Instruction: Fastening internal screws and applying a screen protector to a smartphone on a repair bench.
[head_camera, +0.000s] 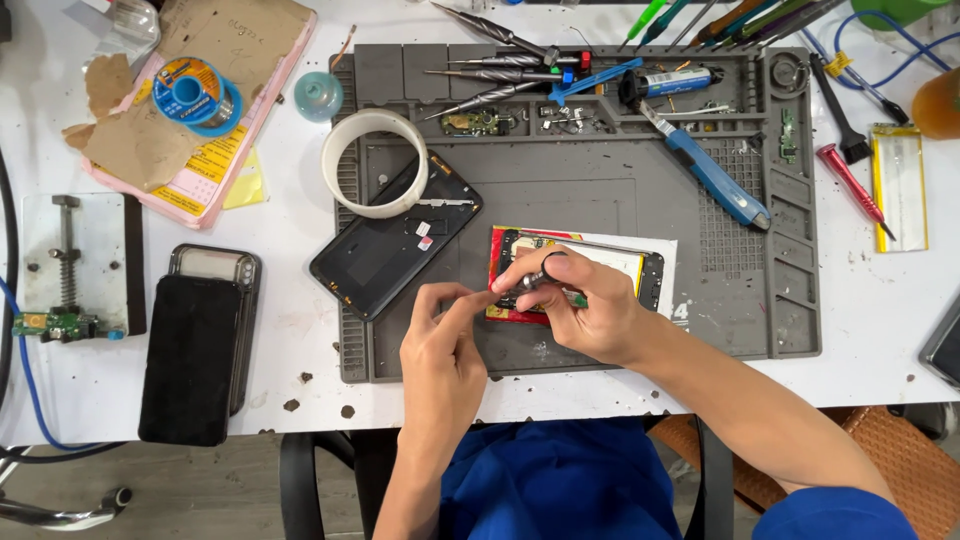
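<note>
— What's the right hand (585, 310) got?

— A slim metal screwdriver (548, 281) with a green tip, pinched in closed fingers over the opened phone with exposed innards (600, 262), which lies right of centre on the grey silicone work mat (600, 190).

— And the left hand (445, 335)?

— Fingertips narrowed together at the driver's near end; I can't tell if they grip anything. The black back cover (390, 240) lies to the left, under a white tape ring (373, 162).

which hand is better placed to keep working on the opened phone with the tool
Right, probably: the right hand already grips the small tool over the opened phone; the left hand only pinches beside it.
</note>
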